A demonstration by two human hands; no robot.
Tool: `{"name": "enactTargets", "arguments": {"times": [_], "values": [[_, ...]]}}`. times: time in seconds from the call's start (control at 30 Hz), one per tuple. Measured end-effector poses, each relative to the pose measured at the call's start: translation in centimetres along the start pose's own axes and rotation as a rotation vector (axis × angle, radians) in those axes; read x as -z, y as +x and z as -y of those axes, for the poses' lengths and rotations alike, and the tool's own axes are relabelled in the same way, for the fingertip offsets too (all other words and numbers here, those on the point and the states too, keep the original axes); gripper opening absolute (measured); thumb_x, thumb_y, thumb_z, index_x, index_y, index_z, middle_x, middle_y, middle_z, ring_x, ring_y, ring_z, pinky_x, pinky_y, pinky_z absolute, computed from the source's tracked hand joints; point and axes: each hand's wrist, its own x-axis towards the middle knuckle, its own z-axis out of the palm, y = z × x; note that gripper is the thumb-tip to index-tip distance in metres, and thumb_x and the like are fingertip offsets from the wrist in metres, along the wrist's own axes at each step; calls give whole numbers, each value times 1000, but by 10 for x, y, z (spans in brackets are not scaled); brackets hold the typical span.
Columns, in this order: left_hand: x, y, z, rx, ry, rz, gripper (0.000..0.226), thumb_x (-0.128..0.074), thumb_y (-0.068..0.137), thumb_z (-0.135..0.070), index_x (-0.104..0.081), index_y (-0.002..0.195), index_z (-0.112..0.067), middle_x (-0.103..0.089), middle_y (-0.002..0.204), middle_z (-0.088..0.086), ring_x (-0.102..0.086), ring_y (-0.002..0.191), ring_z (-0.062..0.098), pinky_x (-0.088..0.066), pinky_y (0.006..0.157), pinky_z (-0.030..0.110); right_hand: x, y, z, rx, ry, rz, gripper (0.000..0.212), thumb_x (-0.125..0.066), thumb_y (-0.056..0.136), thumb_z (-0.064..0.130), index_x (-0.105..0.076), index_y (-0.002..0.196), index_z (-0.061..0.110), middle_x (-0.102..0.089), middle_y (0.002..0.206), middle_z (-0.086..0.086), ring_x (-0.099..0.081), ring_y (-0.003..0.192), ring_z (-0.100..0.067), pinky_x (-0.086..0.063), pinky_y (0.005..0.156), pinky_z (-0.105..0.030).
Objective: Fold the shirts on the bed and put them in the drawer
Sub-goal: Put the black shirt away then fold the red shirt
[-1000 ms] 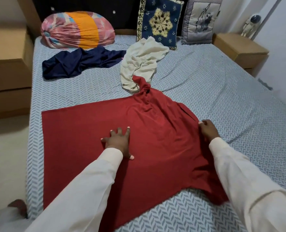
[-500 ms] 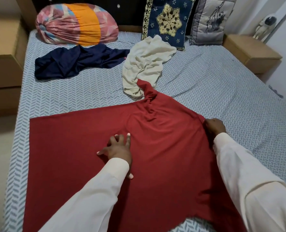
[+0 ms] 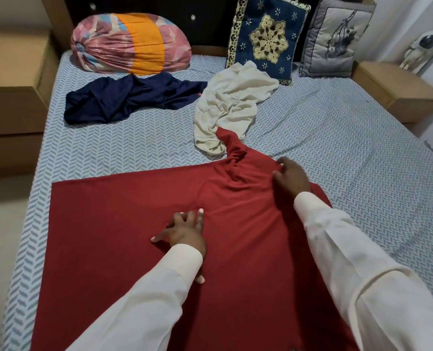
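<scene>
Red jersey fills the near half of the bed (image 3: 337, 117): the red shirt (image 3: 124, 236) lies spread flat with its long axis running across the mattress, hem toward the left edge and its bunched sleeve (image 3: 231, 148) poking up toward the pillows. Left of that red shirt's far corner, well apart from it, the navy shirt (image 3: 126, 100) lies crumpled below the striped bolster (image 3: 131, 44). The left hand (image 3: 185, 236) rests near the red shirt's middle, fingers splayed wide and flat on the cloth, pinning it and gripping nothing. Just beyond the red shirt's sleeve, touching it, sits the cream shirt (image 3: 233, 105) in a loose heap. The right hand (image 3: 290, 179) is on the red shirt's upper right shoulder, fingers curled partly over the fabric; whether it pinches a fold I cannot tell. That bunched sleeve lies just up and left of the right hand, so the right hand is the nearer one to flatten or fold it, while the left looks set to anchor the body. Compared with half a second ago, the right hand has slid from the shirt's right edge inward toward the sleeve, and the left has kept its place with the fingers fanned wider. No drawer front is clearly open in view.
</scene>
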Motion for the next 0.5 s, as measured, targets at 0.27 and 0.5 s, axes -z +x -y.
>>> {"name": "enactTargets", "arguments": {"times": [0.27, 0.5], "values": [[61, 36, 44, -143, -107, -286, 116, -84, 58, -63, -26, 150, -21, -33, 151, 10, -37, 136, 35, -46, 101, 49, -32, 13, 35, 74, -237, 337, 48, -66, 92, 32, -49, 134, 15, -46, 134, -15, -43, 128, -37, -30, 109, -36], [64, 69, 56, -43, -206, -147, 136, -85, 59, -62, 6, 156, -34, 8, 163, 16, -4, 145, 54, -33, 104, 71, -5, 55, 39, -86, -27, 475, 10, -67, 92, 19, -59, 98, 18, -63, 88, -11, -62, 71, -25, -58, 65, -40]]}}
